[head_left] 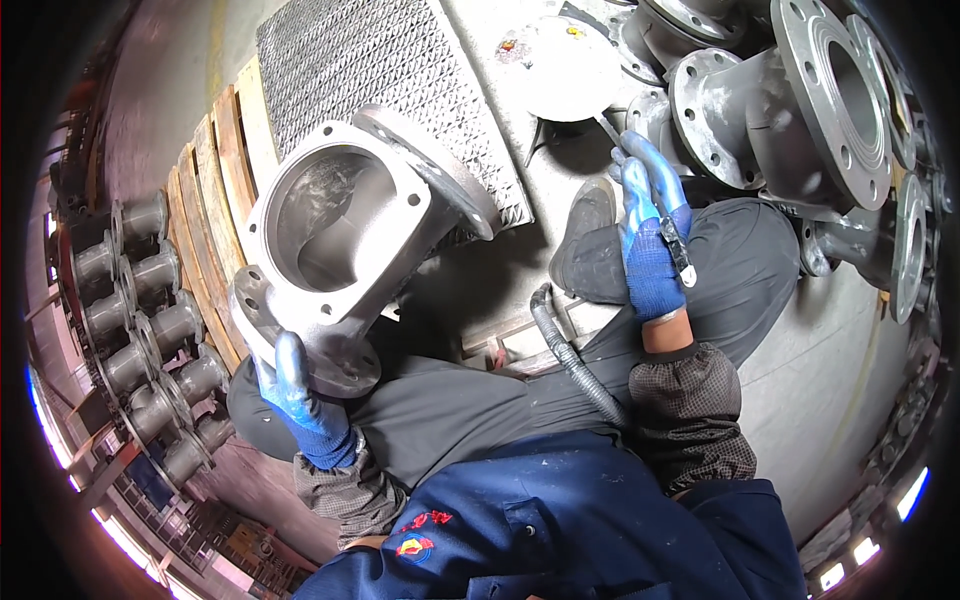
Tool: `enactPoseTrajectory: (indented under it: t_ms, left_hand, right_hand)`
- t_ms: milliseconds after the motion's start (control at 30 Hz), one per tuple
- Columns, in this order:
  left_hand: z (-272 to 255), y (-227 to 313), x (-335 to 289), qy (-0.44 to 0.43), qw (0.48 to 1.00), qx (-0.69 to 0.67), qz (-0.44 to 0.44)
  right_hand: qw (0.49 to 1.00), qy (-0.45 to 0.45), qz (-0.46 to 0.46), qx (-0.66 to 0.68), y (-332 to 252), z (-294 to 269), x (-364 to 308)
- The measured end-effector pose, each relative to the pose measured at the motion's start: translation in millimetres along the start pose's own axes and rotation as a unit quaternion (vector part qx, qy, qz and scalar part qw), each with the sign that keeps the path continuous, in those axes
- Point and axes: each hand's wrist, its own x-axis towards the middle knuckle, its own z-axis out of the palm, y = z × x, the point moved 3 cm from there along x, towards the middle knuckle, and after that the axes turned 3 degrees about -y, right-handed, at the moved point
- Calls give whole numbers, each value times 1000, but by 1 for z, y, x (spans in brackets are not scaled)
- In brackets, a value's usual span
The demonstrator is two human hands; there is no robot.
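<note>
Shop floor (800,360), flanged pipes (745,120) nearby. Gray casting (380,270) tilts bore-up by grid plate (370,70), L hand (302,400) gripping its flange (262,302), prob to steady it. R hand (652,230): fingers straight, can't tell if holding blk tool (675,243).

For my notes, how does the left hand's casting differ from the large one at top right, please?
The left casting has a squarish face, the right casting a round one. The left hand touches the left casting, not the right casting. Both have bolt holes.
</note>
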Motion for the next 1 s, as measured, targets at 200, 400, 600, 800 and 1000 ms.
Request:
enactPoseTrajectory:
  t_ms: [200,400,600,800,1000]
  left_hand:
    - [0,1,0,5,1000,-9,-25]
    - [-2,0,-1,-22,994,97,41]
    - [8,8,2,5,999,-32,-27]
    - [8,6,2,16,998,-36,-51]
    - [3,4,-1,1,999,37,7]
  right_hand:
    - [998,-17,-23,-47,0,3,1]
    - [999,-23,-14,-22,1,2,3]
    - [997,-48,-49,21,-29,6,-5]
    - [985,-138,-101,26,-96,12,-55]
    - [966,-235,-105,-36,-89,29,-68]
